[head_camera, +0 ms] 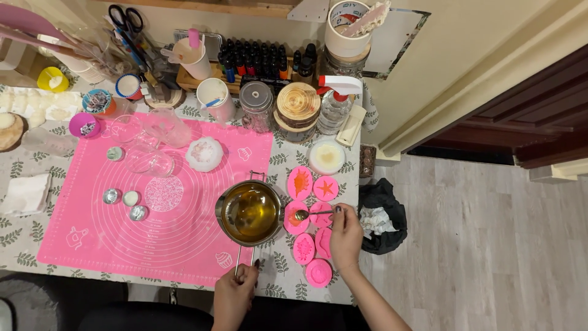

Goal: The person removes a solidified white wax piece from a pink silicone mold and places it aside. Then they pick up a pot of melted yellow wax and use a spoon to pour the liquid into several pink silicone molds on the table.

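My left hand point(235, 293) grips the long handle of a small steel pot point(250, 212) holding amber liquid, which sits at the right edge of a pink silicone mat point(122, 239). My right hand point(346, 236) holds a metal spoon point(304, 214) whose bowl hovers over a pink silicone mold point(295, 224) with orange liquid in it. Several more pink molds point(318, 273) lie around it; two of them, a shell mold point(300, 182) and a star mold point(326, 187), show orange filling.
A white round dish point(326, 156), spray bottle point(334, 104), wooden-lidded jars point(297, 105), cups and a rack of small dark bottles point(257, 58) crowd the back of the table. Clear glasses point(150, 160) and small round tins point(111, 196) sit on the mat. A black bag point(383, 214) lies on the floor at right.
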